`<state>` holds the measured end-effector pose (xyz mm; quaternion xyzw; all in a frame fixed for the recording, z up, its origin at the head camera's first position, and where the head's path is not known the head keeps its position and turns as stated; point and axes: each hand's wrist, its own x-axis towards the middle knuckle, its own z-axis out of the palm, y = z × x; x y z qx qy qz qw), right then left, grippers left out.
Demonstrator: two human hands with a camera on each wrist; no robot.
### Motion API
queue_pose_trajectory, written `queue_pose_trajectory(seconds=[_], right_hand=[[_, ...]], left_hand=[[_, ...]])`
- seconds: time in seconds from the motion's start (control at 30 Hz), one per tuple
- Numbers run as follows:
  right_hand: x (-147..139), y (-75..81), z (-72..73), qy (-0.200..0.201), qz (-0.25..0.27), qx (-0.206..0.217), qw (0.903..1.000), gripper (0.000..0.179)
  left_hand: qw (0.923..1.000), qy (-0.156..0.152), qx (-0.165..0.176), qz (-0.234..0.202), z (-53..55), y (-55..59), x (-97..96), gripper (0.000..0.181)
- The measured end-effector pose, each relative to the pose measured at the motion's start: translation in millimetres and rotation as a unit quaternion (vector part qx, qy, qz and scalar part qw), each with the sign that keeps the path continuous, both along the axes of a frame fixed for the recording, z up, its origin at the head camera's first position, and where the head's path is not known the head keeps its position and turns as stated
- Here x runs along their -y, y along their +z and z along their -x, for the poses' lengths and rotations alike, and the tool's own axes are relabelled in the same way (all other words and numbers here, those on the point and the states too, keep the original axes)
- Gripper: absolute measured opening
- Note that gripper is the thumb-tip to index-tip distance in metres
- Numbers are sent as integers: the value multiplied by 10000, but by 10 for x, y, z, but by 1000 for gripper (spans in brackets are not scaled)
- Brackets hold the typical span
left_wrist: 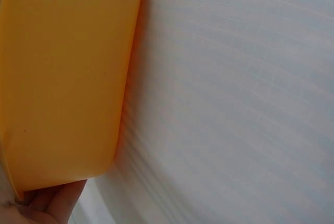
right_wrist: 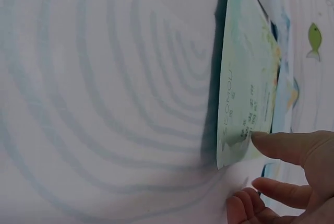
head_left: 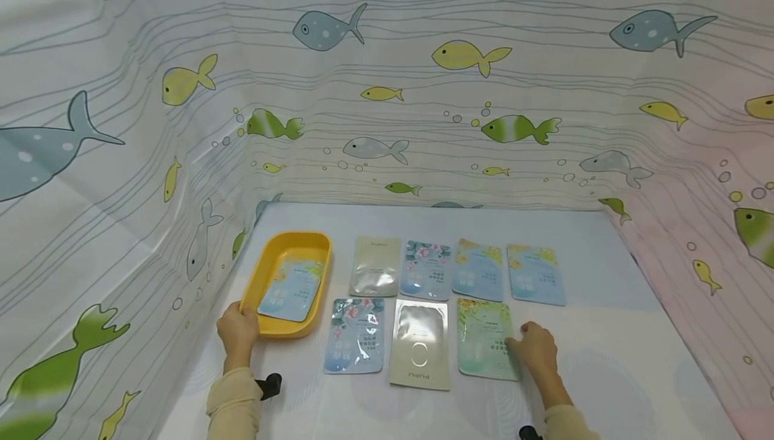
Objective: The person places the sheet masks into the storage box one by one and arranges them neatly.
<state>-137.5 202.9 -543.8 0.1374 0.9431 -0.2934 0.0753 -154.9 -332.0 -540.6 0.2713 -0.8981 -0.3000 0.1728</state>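
My left hand (head_left: pixel 238 329) grips the near-left corner of a yellow tray (head_left: pixel 326 252), with fingers curled under its rim in the left wrist view. Inside the tray lies one blue face mask packet (head_left: pixel 290 292) with a yellow floral corner. On the right, my right hand (head_left: pixel 537 349) is at the right edge of a green face mask packet (head_left: pixel 484 342). The right wrist view has its thumb (right_wrist: pixel 276 144) against the packet's printed face, while the other fingers are beside the edge, loosely bent. No finger is seen under the packet.
Left of the green packet are a silver packet (head_left: pixel 419 353) and a blue floral one (head_left: pixel 355 336). Behind lie another silver packet (head_left: pixel 375 265), another blue floral one (head_left: pixel 426 272) and two blue-yellow ones (head_left: pixel 478 272). A fish-print curtain (head_left: pixel 423 171) surrounds the white table (head_left: pixel 605 332).
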Motion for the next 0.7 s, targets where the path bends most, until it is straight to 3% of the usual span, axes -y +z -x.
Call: queue_pose_trajectory(seconds=[0.17,0.47,0.7], right_hand=[[21,-43,27,-246,105,186,9995,47],[64,-73,34,-444,53,145,9989,48],[125,-69,62,-387,57,204,9990,44]], left_hand=[[9998,83,169,-62,21,-4,-9,32],[9998,56,-158,117,27,-22,-9,30],[9999,64,-65,108,31,-40,10,31]])
